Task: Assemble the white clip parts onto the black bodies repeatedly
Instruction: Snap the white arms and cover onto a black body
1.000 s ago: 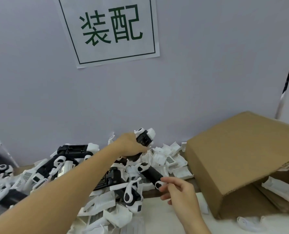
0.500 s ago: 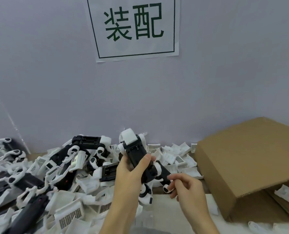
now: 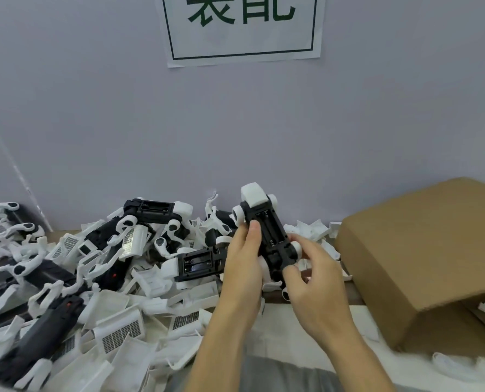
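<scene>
Gripping a black body [image 3: 266,236] from both sides, the left hand [image 3: 242,267] curls round its left edge with the thumb pressed on its open face, while the right hand [image 3: 315,281] pinches its lower right end. It is held tilted above the table edge, its white cap pointing up and away. Beyond and left lies a heap of white clip parts [image 3: 128,326] and more black bodies; a cardboard box [image 3: 422,250] sits right, a paper sign [image 3: 242,26] on the wall behind.
</scene>
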